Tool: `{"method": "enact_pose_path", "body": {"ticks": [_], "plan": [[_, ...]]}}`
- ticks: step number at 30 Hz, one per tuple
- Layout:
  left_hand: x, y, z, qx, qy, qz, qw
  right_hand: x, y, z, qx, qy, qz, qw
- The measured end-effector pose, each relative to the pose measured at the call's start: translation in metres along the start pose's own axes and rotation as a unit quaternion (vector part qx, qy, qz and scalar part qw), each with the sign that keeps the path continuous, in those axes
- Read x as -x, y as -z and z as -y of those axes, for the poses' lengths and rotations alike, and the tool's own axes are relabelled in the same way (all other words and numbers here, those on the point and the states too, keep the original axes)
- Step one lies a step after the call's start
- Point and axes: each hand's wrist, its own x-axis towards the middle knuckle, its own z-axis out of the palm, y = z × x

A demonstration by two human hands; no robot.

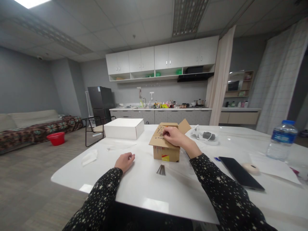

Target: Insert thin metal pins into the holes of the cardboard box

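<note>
plainly, no lettering can be made out: the yellow, red and black label [165,157] on the cardboard box [173,152] just below the right hand [170,134] is too small to read, and the bottle [281,141], well off to that hand's right, wears a blue label with blurred print. the right hand's fingers are bent down and bunched over the box's top flap; whether they pinch anything, i cannot tell. beside them, many fastener heads [158,130] dot the flap, too many to count, and a few shanks [158,149] hang under its edge. nearer the wearer, about five loose fasteners [161,170] lie bunched. one white box [124,128] stands left of the grip. the left hand [125,161] rests loosely curled on the table [141,189], its inside hidden.
</note>
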Motion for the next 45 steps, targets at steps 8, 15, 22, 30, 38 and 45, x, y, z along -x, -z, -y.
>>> {"method": "enact_pose_path", "body": {"ticks": [8,15,22,30,38,45], "plan": [[0.0007,0.0007,-0.0008,0.002,0.003,0.001,1.0,0.0021,0.0039,0.0039,0.018,-0.016,0.017,1.0],[0.0008,-0.0003,-0.0002,-0.004,0.003,-0.003,1.0,0.0025,0.0041,0.0056,0.021,-0.015,0.02,0.999],[0.0005,0.0004,-0.0015,0.002,0.003,-0.001,1.0,0.0016,0.0015,0.002,0.018,-0.007,0.013,1.0],[0.0009,0.0011,-0.0018,0.006,0.006,-0.004,1.0,0.001,0.0027,0.0017,0.015,-0.003,0.009,1.0],[-0.0002,-0.0015,0.0019,0.008,0.001,-0.008,1.0,0.0003,0.0029,0.0003,0.014,-0.007,0.0,1.0],[-0.0002,-0.0024,0.002,0.01,-0.003,-0.009,1.0,-0.0007,0.0021,-0.0028,0.02,-0.007,-0.011,1.0]]}}
